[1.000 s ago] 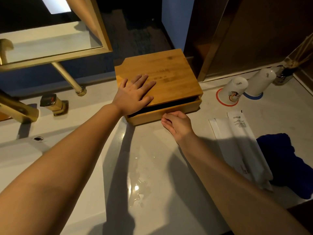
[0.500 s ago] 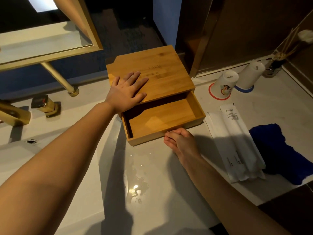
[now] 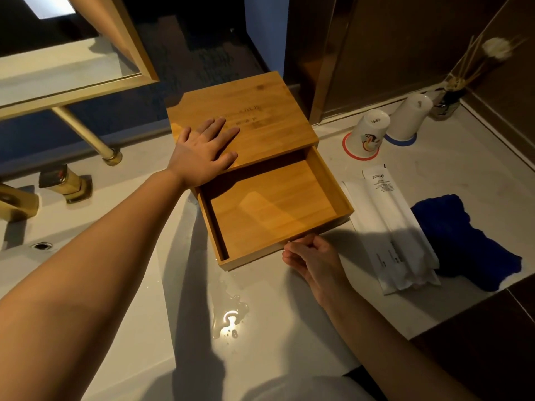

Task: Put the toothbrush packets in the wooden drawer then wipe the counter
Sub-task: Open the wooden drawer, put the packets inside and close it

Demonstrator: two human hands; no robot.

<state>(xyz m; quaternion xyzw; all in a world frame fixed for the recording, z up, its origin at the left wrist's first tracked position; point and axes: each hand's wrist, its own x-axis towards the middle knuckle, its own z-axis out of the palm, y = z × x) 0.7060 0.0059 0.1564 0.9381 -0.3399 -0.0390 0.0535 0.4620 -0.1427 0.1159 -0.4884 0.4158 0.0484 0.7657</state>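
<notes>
Toothbrush packets (image 3: 395,227) still lie on the counter (image 3: 289,314) right of the wooden drawer (image 3: 272,209), now pulled well open and empty by the right hand (image 3: 311,257) pinching its front edge, left hand (image 3: 202,151) flat on top, ready for loading.

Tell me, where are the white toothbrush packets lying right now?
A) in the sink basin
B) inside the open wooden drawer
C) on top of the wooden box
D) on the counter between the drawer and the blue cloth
D: the toothbrush packets lie flat on the counter, right of the open wooden drawer, which holds nothing, with the blue cloth on their far side.
</notes>
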